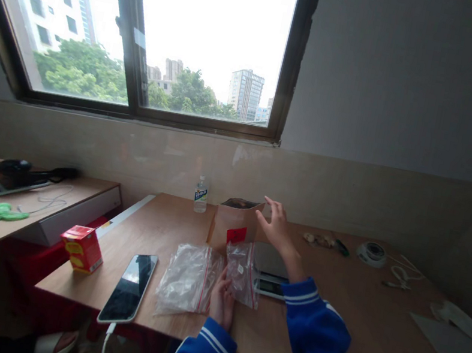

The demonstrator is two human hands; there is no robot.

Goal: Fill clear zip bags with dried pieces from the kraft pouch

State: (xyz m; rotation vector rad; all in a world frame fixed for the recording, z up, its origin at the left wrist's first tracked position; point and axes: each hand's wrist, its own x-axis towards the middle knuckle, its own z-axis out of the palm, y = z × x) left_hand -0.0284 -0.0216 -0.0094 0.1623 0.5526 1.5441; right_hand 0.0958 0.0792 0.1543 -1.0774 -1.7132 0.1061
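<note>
My left hand (223,301) is closed on a clear zip-lock bag (243,270) with a red seal line, held upright near the table's front. Something small and pale shows inside the bag. My right hand (274,223) is raised with its fingers apart, beside the upper right corner of a brown paper bag (228,219). The paper bag stands with its top open and has a red label (236,235); what it contains is too dark to tell. Left of my left hand lies a pile of clear zip-lock bags (184,277). A flat scale-like device (270,285) sits partly behind my right forearm.
A phone (129,288) with a white cable and a red box (82,248) are at the table's left. A water bottle (201,195) stands at the back. Farther right are small items (320,240), a white round device (371,253) and white sheets (448,342).
</note>
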